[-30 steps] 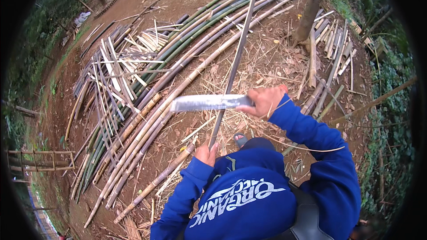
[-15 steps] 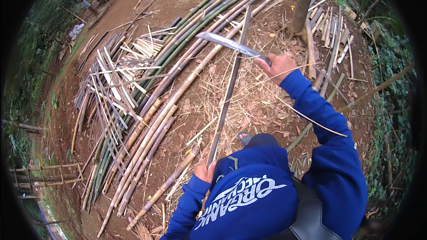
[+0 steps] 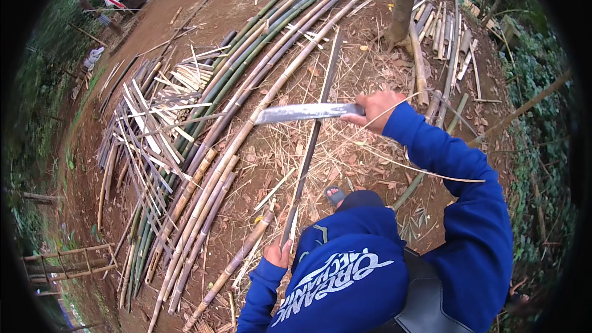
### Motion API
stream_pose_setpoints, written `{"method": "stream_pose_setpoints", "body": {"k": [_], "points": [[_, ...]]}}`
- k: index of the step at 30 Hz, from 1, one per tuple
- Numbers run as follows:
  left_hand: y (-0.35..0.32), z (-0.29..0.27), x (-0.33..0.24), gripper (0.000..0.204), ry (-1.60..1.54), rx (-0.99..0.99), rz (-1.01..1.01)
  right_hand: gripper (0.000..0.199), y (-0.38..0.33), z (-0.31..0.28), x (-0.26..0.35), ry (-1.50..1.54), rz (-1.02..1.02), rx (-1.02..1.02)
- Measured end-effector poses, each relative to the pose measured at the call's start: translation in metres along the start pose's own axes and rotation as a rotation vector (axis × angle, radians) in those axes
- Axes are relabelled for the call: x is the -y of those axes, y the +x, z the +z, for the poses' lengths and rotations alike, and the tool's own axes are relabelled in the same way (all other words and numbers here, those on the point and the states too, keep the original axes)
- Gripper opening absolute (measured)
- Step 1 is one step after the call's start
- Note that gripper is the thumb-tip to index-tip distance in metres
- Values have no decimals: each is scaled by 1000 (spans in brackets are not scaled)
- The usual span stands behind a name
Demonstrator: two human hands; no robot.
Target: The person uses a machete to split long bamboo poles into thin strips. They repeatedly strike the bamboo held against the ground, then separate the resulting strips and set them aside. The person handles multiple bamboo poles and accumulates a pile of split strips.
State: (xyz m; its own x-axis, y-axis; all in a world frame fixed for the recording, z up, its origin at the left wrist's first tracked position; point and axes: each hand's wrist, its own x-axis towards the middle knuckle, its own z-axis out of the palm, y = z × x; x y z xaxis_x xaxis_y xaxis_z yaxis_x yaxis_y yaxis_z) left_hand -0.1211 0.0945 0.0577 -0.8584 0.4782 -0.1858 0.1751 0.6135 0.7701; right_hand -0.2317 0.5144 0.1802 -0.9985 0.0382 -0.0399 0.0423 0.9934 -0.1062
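Note:
My right hand (image 3: 377, 111) is closed round the dark handle of a machete (image 3: 302, 113), whose broad grey blade points left. The blade lies across a long dark bamboo strip (image 3: 311, 142) that slants from my lap away to the far side. Near the strip's close end, my left hand (image 3: 277, 253) grips it beside my hip. A thin pale sliver (image 3: 425, 171) curls from near the blade past my right forearm. Whether the sliver is still joined to the strip I cannot make out.
Long bamboo poles (image 3: 246, 111) lie in a bundle to the left, with split pale strips (image 3: 154, 117) heaped on them. A tree trunk (image 3: 404, 6) stands at the far right, beside cut bamboo pieces (image 3: 453, 37). Shavings (image 3: 345, 154) litter the soil around my sandalled foot (image 3: 335, 195).
The machete has come nearer along the strip, and its blade has turned from slanting to almost level. My left hand keeps its hold on the strip. The whole view has shifted slightly.

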Motion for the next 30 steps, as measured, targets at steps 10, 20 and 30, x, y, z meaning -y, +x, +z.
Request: {"method": "stream_pose_setpoints", "body": {"k": [10,20,30], "points": [[6,11,0,29,70,-78,50,65,-1,-11,-1,66,120,85],[27,17,-25,28,96,1,-40,64,-3,8,-1,60,87,-84],[10,20,-7,27,62,3,-61,61,3,12,-12,26,90,-122]]}}
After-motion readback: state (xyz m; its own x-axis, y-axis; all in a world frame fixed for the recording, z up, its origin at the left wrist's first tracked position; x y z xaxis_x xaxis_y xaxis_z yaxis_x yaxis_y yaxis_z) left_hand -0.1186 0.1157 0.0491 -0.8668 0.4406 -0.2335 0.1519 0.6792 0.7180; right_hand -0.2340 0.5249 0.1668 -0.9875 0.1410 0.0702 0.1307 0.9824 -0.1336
